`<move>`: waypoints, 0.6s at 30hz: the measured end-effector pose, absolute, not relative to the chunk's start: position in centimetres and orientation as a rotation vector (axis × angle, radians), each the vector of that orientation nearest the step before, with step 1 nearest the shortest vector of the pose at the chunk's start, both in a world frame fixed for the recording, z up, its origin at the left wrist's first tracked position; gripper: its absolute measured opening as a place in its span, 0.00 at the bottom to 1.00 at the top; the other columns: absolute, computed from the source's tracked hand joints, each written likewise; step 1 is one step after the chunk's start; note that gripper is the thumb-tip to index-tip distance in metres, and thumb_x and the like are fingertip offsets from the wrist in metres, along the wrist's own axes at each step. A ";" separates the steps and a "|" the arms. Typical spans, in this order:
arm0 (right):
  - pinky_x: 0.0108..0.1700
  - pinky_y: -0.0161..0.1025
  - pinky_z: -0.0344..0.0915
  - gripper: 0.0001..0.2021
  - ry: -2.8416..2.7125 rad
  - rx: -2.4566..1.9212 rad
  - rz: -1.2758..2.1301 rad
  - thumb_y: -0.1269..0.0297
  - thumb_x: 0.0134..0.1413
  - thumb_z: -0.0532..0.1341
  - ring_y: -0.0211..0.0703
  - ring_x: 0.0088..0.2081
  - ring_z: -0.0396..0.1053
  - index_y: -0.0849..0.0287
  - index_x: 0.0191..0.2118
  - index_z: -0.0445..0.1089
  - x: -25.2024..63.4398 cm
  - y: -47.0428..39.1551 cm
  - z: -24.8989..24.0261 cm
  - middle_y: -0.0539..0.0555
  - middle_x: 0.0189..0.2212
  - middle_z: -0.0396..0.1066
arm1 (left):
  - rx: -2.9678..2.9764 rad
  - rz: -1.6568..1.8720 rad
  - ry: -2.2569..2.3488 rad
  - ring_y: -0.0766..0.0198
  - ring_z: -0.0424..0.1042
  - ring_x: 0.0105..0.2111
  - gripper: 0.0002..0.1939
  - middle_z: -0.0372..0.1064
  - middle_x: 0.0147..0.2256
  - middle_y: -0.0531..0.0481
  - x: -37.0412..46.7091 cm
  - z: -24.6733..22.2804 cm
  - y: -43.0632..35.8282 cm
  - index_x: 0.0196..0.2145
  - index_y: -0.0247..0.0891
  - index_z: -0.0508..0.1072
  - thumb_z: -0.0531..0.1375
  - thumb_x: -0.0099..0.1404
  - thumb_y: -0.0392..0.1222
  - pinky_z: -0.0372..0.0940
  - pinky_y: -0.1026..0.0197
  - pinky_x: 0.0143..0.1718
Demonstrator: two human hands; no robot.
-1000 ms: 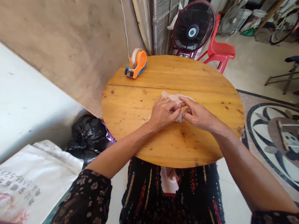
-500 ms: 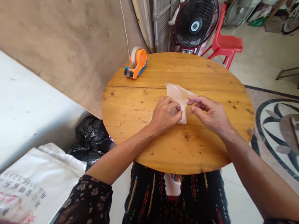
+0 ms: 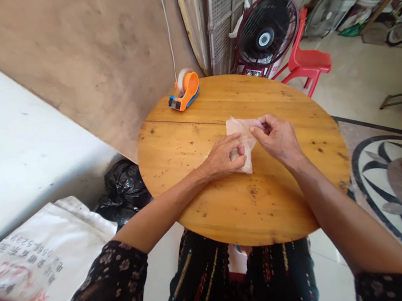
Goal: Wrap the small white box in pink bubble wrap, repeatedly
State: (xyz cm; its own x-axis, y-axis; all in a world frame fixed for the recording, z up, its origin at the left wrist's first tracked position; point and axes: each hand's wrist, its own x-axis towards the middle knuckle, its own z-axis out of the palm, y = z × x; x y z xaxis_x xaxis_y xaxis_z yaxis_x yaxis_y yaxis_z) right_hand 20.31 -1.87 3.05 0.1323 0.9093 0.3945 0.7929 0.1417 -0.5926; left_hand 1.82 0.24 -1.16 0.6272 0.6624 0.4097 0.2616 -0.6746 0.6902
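On the round wooden table [image 3: 186,152] lies a thin, crumpled, translucent pinkish-white sheet [image 3: 238,127], perhaps plastic wrapping. My left hand [image 3: 224,158] rests over its near left part, fingers curled and thumb bent toward them, pressing the sheet down. Whether anything lies under those fingers is hidden. At the sheet's far right corner, my right hand [image 3: 277,140] pinches the edge between thumb and fingertips and holds it slightly raised. An orange and blue tape dispenser [image 3: 186,92] with a roll of clear tape stands at the table's back left, apart from both hands.
A wooden panel [image 3: 74,63] borders the table on the left. Behind it stand a dark red fan [image 3: 266,30] and a red plastic chair [image 3: 310,62]. Black plastic bags [image 3: 126,187] and a white printed sack [image 3: 51,249] lie to the lower left.
My right hand has closed on the sheet's right corner and pulls it a little up and right. My left hand stays on the sheet, its fingers slightly shifted.
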 end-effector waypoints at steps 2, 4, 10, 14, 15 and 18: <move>0.28 0.39 0.61 0.09 -1.634 -1.642 0.249 0.59 0.53 0.62 0.40 0.23 0.65 0.54 0.26 0.65 20.7 -0.9 3.2 0.48 0.19 0.65 | 2.264 0.861 0.691 0.52 0.61 0.63 0.02 0.70 0.54 0.40 1.9 -1.3 0.5 0.32 0.39 0.68 0.59 0.59 0.36 0.58 0.46 0.61; 0.25 0.40 0.62 0.11 -1.553 -1.599 0.396 0.57 0.53 0.63 0.41 0.22 0.66 0.53 0.25 0.63 21.1 0.1 3.1 0.48 0.18 0.65 | 2.274 0.835 0.682 0.52 0.58 0.65 0.03 0.70 0.56 0.41 2.0 -1.4 0.6 0.32 0.39 0.67 0.59 0.59 0.35 0.56 0.44 0.63; 0.17 0.39 0.66 0.14 -1.273 -1.449 0.824 0.52 0.50 0.66 0.40 0.16 0.66 0.52 0.26 0.63 21.9 2.3 2.3 0.48 0.16 0.66 | 2.344 0.713 0.739 0.48 0.55 0.67 0.03 0.68 0.58 0.41 2.2 -0.4 1.0 0.31 0.39 0.67 0.59 0.56 0.34 0.54 0.41 0.64; 0.16 0.37 0.67 0.16 -1.158 -1.403 0.934 0.52 0.48 0.68 0.39 0.16 0.67 0.54 0.25 0.62 22.3 2.3 1.7 0.47 0.16 0.66 | 2.429 0.565 0.705 0.44 0.57 0.65 0.04 0.67 0.58 0.39 2.5 0.8 1.8 0.27 0.38 0.66 0.59 0.54 0.33 0.56 0.41 0.63; 0.17 0.37 0.68 0.16 -1.135 -1.401 0.960 0.53 0.47 0.68 0.39 0.17 0.68 0.54 0.25 0.62 22.4 2.2 1.7 0.47 0.16 0.66 | 2.431 0.542 0.700 0.43 0.56 0.65 0.04 0.66 0.59 0.39 2.6 0.9 2.0 0.27 0.38 0.66 0.59 0.53 0.33 0.56 0.41 0.63; 0.18 0.35 0.68 0.16 -1.094 -1.381 1.022 0.54 0.47 0.68 0.40 0.19 0.71 0.56 0.26 0.62 22.4 1.8 1.8 0.48 0.19 0.67 | 2.382 0.541 0.673 0.45 0.55 0.66 0.04 0.67 0.57 0.41 2.8 0.8 2.5 0.26 0.39 0.65 0.59 0.54 0.34 0.53 0.40 0.65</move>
State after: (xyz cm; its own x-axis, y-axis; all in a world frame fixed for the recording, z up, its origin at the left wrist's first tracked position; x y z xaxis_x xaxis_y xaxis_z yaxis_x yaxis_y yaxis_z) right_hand 22.38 1.82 1.78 0.2171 0.9760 -0.0136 0.0793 -0.0315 -0.9964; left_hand 2.79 2.50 0.80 0.7886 0.5766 0.2135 0.3329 -0.6923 0.6402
